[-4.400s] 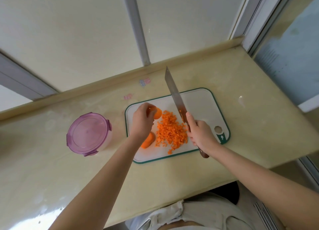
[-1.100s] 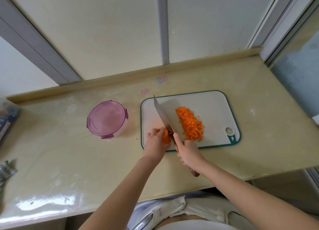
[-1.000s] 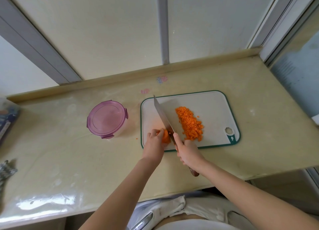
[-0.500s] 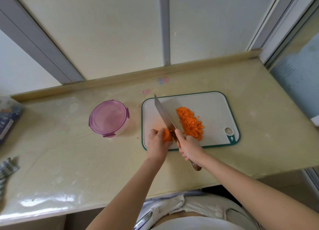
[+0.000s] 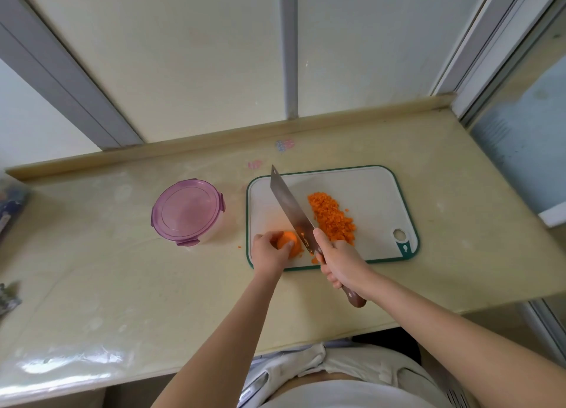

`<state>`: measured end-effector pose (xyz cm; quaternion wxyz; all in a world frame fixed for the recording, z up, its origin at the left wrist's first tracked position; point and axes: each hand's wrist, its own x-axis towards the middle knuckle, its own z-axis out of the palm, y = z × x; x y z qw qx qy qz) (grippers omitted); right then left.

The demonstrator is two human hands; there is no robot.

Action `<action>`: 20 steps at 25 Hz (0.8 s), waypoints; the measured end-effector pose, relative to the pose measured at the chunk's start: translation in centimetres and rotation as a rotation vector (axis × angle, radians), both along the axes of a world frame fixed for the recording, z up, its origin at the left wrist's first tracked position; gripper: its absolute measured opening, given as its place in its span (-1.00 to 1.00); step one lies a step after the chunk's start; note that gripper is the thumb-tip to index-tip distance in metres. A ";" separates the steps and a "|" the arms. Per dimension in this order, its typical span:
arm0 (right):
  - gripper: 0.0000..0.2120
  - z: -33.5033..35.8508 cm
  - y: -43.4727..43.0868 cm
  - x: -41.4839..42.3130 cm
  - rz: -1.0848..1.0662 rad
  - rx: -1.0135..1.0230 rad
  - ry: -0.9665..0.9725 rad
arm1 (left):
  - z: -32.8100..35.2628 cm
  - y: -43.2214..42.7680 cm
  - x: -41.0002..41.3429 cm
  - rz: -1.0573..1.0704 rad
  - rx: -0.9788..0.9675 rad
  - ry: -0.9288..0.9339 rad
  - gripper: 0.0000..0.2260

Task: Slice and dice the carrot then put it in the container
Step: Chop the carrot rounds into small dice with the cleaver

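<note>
A white cutting board (image 5: 373, 199) with a green rim lies on the counter. On its near left corner my left hand (image 5: 269, 253) grips an orange carrot piece (image 5: 290, 242). My right hand (image 5: 341, 260) holds a cleaver (image 5: 289, 207) by its brown handle, the blade lying just right of the carrot piece with bits stuck to it. A pile of diced carrot (image 5: 332, 217) sits in the middle of the board. The round container (image 5: 187, 213) with a closed purple lid stands left of the board.
The beige counter (image 5: 122, 279) ends at a raised back ledge under window panels. Its near edge runs close to my body. Dark objects sit at the far left edge (image 5: 9, 205). A small carrot bit (image 5: 239, 247) lies on the counter beside the board.
Since several seconds ago the diced pile has shifted to the board's middle and my hands came to its near left corner. Over the last second the cleaver keeps working beside the held carrot piece.
</note>
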<state>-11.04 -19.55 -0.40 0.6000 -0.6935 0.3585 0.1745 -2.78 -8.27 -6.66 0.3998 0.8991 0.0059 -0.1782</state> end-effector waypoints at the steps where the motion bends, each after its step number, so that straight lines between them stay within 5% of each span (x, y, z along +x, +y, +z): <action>1: -0.50 0.0 0.1 -0.1 0.011 -0.002 0.014 | -0.1 0.0 0.1 0.010 0.000 0.019 -0.66; 15: -0.53 0.4 0.6 0.7 0.266 -0.260 0.095 | -0.4 0.0 0.6 -0.012 0.021 0.012 -0.72; 20: -0.39 -0.2 1.2 1.3 0.266 -0.352 0.085 | -0.5 0.0 0.7 -0.029 0.017 0.015 -0.70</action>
